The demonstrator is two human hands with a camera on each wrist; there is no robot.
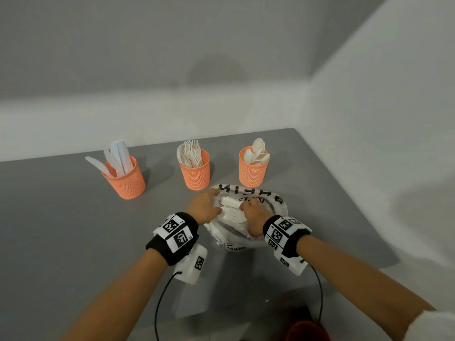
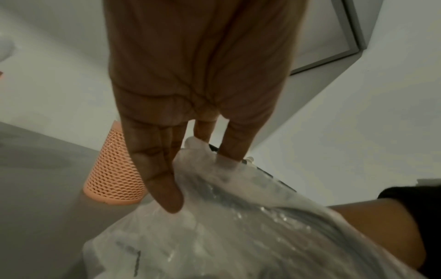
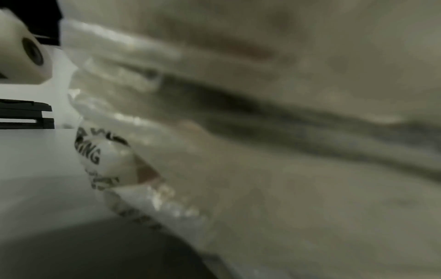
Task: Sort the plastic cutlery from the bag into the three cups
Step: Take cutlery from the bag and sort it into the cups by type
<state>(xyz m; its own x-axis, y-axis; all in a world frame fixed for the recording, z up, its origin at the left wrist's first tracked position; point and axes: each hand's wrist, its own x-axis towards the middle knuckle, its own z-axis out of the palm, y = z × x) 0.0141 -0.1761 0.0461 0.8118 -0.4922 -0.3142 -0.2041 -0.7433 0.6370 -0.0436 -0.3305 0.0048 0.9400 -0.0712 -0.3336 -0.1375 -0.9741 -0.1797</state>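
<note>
Reaching from the near edge of the grey table [image 1: 61,217], met at the clear printed bag [image 1: 275,200], which lay crumpled just in front of both wrists and just short of the right-hand cup. Left hand [image 1: 205,205] lay on the bag's left rim, fingers [image 2: 164,185] straight and spread, fingertips pressing into the film to hold the mouth apart, gripping nothing. Right hand [image 1: 251,215] sat deeper, wrist at the opening, fingers curled down onto white cutlery [image 1: 232,207] inside; whether a piece was actually pinched could not be told. Remaining pieces lay with their long axis running left to right across the bag, directly under the right hand, so judged nearer that hand for the next pull.

Further back stood 3 orange mesh cups in a row: knives cup [image 1: 126,180] far left, forks cup [image 1: 195,172] in the middle, spoons cup [image 1: 252,169] nearest the bag, each already well filled. Sorting judged close to done.

Left wrist view alone showed the straight fingers on the film, plus 1 cup beyond. Right wrist view gave only blurred plastic and printed lettering, no fingers at all.
</note>
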